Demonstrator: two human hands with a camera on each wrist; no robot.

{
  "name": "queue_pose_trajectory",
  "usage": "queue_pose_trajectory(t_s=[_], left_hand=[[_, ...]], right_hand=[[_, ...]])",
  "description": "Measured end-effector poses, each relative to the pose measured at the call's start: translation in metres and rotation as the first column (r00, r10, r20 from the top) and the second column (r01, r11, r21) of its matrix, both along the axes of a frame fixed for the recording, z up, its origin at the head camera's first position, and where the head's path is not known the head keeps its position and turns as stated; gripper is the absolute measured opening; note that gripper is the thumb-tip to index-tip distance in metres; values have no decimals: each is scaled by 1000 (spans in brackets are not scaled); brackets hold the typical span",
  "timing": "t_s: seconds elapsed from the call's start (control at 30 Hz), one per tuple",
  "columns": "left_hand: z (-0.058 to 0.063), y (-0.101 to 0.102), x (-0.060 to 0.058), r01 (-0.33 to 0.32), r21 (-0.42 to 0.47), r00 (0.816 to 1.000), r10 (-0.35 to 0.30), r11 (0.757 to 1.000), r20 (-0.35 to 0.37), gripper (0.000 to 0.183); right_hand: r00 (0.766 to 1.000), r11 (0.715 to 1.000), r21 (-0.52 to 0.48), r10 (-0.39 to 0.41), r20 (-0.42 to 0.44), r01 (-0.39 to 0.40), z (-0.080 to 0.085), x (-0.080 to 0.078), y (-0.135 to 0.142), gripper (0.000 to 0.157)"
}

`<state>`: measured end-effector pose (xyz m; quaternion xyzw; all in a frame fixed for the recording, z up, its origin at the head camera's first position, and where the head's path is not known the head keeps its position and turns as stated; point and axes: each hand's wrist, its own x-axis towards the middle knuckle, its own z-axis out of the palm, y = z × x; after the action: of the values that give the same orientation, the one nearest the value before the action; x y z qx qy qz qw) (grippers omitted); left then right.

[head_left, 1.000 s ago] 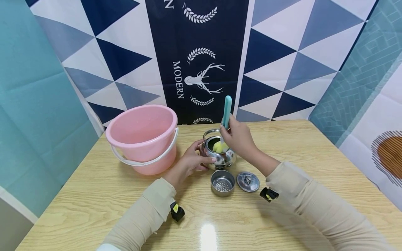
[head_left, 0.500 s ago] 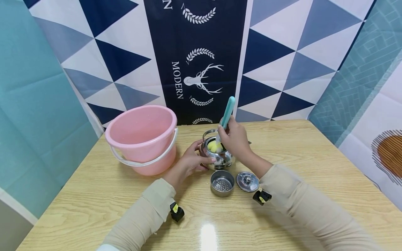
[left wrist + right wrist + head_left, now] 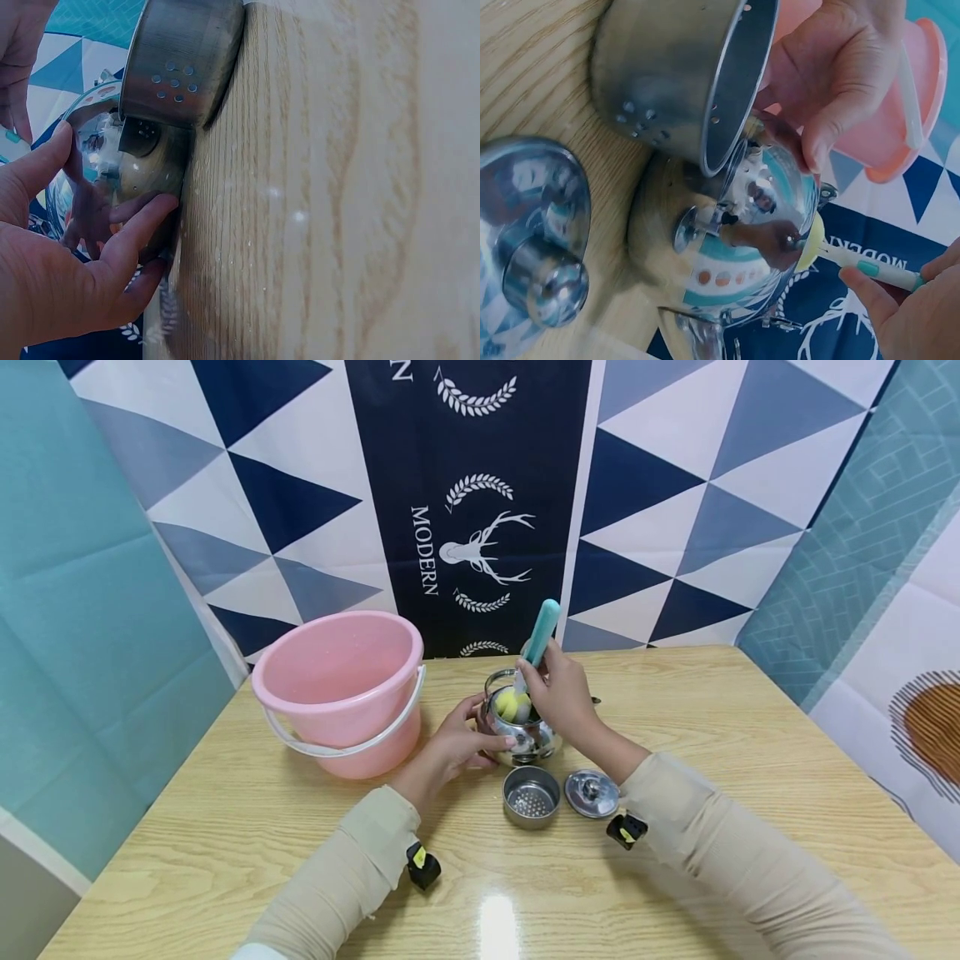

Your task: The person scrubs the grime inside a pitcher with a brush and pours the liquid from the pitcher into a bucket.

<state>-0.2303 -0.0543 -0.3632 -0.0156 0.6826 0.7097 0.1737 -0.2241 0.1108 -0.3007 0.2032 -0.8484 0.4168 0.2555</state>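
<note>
A shiny metal teapot (image 3: 534, 745) stands lidless on the table, its hoop handle upright. My left hand (image 3: 459, 739) holds its left side, thumb near the rim and fingers around the lower body, as the left wrist view also shows. My right hand (image 3: 562, 693) grips the teal handle of a sponge brush (image 3: 543, 628). The brush's yellow and white sponge head (image 3: 513, 705) sits in the teapot's mouth, partly above the rim. In front stand a perforated metal infuser basket (image 3: 531, 800) and, to its right, the round metal lid (image 3: 592, 793), knob up.
A pink bucket (image 3: 375, 739) with a white handle stands left of the teapot. The wooden table (image 3: 525, 868) ends behind at a patterned cloth wall (image 3: 480, 460). The teapot's spout (image 3: 596, 700) points right, behind my right wrist.
My right hand has shifted slightly left, carrying the sponge head leftward across the teapot's mouth. The brush handle leans further right and its top is lower. My left hand and the teapot stay put.
</note>
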Motion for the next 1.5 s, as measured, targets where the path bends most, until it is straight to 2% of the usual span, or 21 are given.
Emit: queue_pose_trajectory(t_s=[0.17, 0.37, 0.57, 0.8, 1.13, 1.37, 1.5], left_hand=[[1, 0, 1, -3, -3, 1000, 3, 1000, 16, 90], [1, 1, 0, 1, 1, 1000, -1, 1000, 21, 90], [0, 1, -1, 1, -3, 1000, -1, 1000, 21, 90], [-1, 2, -2, 1, -8, 1000, -1, 1000, 32, 91], [0, 2, -1, 1, -5, 1000, -1, 1000, 24, 90], [0, 3, -1, -1, -12, 1000, 1, 1000, 26, 92], [0, 4, -1, -5, -16, 1000, 5, 1000, 24, 92]], right_hand=[[999, 998, 56, 31, -29, -29, 0, 0, 4, 15], [998, 988, 141, 66, 18, -68, 4, 2, 11, 14], [996, 963, 254, 76, 51, -86, 11, 0, 18, 14], [992, 947, 296, 106, 72, -123, 20, -1, 23, 11], [990, 963, 251, 69, 126, -99, 26, 2, 19, 10], [973, 987, 142, 39, 226, -73, 26, 5, 15, 18], [970, 996, 72, 38, 241, -57, 24, 5, 10, 22]])
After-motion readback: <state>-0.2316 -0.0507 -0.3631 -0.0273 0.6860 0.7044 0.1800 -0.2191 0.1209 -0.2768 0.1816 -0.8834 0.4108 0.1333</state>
